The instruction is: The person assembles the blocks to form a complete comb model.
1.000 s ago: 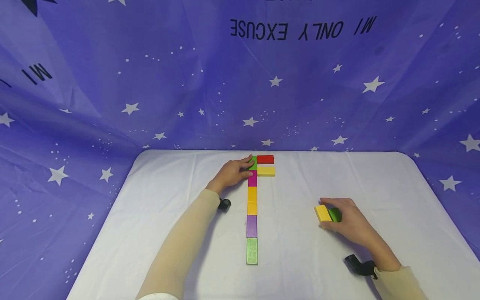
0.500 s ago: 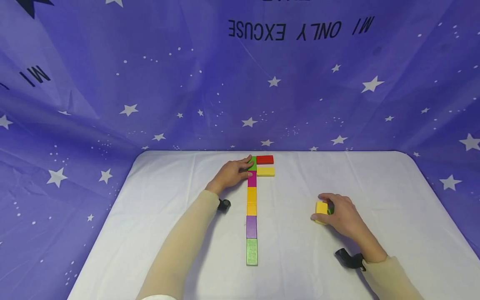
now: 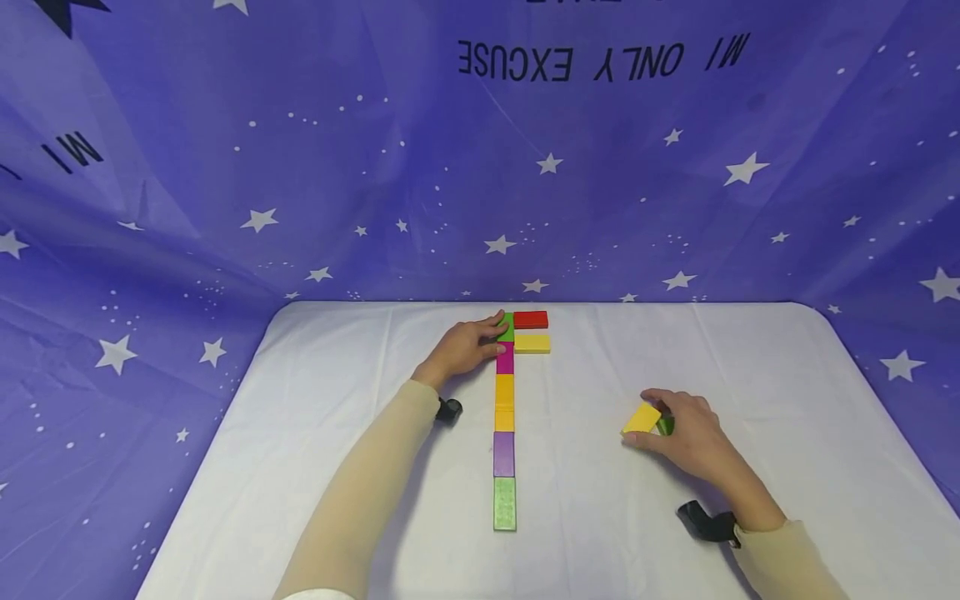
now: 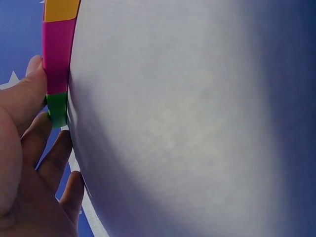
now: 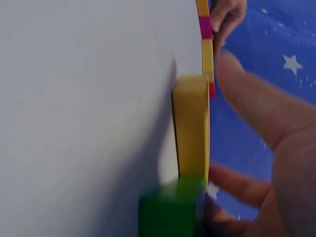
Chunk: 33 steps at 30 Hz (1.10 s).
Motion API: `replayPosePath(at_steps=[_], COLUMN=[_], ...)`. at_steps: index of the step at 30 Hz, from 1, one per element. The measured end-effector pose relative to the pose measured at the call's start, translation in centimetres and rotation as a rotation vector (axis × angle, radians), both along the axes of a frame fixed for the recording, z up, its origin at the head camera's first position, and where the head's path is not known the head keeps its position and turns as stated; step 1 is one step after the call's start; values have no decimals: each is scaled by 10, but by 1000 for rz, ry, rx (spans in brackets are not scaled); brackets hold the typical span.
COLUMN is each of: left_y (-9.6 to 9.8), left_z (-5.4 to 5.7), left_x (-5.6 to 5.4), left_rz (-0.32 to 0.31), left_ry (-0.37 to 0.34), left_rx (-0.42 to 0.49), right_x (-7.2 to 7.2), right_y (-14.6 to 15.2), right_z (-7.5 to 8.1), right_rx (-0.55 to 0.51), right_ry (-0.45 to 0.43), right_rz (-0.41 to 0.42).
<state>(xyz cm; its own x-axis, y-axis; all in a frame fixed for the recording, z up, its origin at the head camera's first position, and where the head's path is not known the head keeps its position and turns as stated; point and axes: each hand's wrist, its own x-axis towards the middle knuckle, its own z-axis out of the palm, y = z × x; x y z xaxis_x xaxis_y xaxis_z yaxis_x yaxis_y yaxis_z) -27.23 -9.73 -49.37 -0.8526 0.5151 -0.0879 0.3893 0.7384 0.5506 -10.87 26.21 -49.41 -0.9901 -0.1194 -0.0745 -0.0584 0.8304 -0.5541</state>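
Observation:
In the head view my left hand (image 3: pixel 467 343) rests at the far end of a column of blocks. Its fingers touch a green block (image 3: pixel 508 327), and its thumb lies against the magenta block (image 3: pixel 506 360); the left wrist view shows the fingers extended beside this magenta block (image 4: pixel 57 57). Over on the right side, my right hand (image 3: pixel 693 433) holds a yellow block (image 3: pixel 642 419) between thumb and fingers, turned at a slant. A dark green block (image 3: pixel 665 425) sits between the yellow one and the palm, partly hidden. The right wrist view shows this green block (image 5: pixel 170 210) blurred and close.
Nearer in the column lie orange (image 3: pixel 505 402), purple (image 3: pixel 504 454) and light green (image 3: pixel 505 503) blocks. A red block (image 3: pixel 531 320) and another yellow block (image 3: pixel 532 344) extend rightward from its far end. A starry blue cloth (image 3: pixel 420 167) stands behind the white table (image 3: pixel 585 533).
My right hand has shifted slightly left overall, and the yellow block in it has turned from upright to slanting. My left hand stays at the column's far end.

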Motion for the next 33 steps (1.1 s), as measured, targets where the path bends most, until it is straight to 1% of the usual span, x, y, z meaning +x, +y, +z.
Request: replayPosePath(at_steps=[4, 8, 14, 20, 26, 33], left_y=[-1, -2, -2, -1, -1, -1], left_z=[2, 1, -1, -1, -1, -6], left_x=[0, -1, -2, -2, -2, 1], left_rz=[7, 9, 3, 2, 16, 9], left_ry=[5, -2, -3, 3, -2, -9], left_rx=[1, 2, 21, 21, 14, 21], right_x=[0, -1, -2, -2, -2, -2], right_y=[9, 10, 8, 6, 2, -8], right_z=[0, -1, -4, -3, -2, -1], right_rx=[-31, -27, -7, 2, -8, -28], right_ry=[-5, 0, 20, 41, 59, 53], right_rz=[68, 93, 79, 59, 17, -25])
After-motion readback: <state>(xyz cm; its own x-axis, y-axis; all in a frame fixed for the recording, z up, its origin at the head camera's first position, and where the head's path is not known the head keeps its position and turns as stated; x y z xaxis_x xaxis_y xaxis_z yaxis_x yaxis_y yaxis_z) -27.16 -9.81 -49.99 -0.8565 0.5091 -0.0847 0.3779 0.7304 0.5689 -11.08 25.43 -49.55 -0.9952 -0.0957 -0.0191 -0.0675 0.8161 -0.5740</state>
